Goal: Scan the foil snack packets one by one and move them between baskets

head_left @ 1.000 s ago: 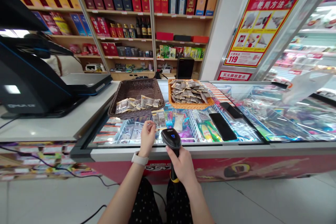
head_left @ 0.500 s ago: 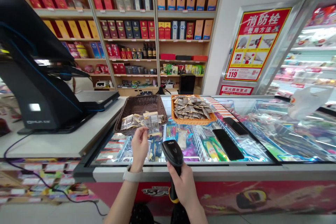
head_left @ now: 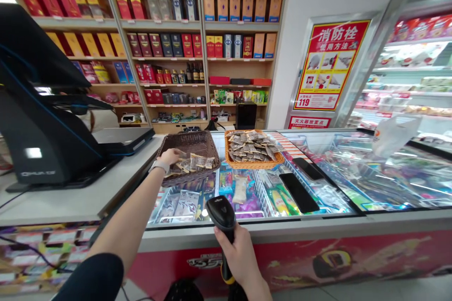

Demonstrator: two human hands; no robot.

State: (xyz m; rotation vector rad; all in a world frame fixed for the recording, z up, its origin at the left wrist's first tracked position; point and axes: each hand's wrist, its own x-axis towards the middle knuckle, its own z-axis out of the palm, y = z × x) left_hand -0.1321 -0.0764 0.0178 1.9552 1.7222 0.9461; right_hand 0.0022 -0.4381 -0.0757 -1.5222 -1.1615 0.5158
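Note:
My left hand [head_left: 170, 156] reaches over the left side of a dark brown woven basket [head_left: 192, 140], its fingers closed at the edge of a small clear packet [head_left: 181, 153]. More small packets with dark contents [head_left: 198, 162] lie in the front of that basket. My right hand [head_left: 240, 253] is wrapped around the handle of a black barcode scanner [head_left: 221, 212], held upright in front of the freezer edge. Just right of the brown basket, an orange woven basket [head_left: 247, 165] holds a heap of similar packets [head_left: 252, 145].
Both baskets stand on the glass top of a chest freezer [head_left: 282, 225]. Two black phones [head_left: 299, 193] lie to their right, with a white plastic bag [head_left: 395, 136] farther off. At left is a counter [head_left: 127, 169] with a black scale terminal [head_left: 45, 136]. Shelves of boxes [head_left: 169, 47] line the back.
My left hand has moved left and away from me, from the front of the brown basket to its left side. The scanner stays in my right hand. The view has shifted slightly.

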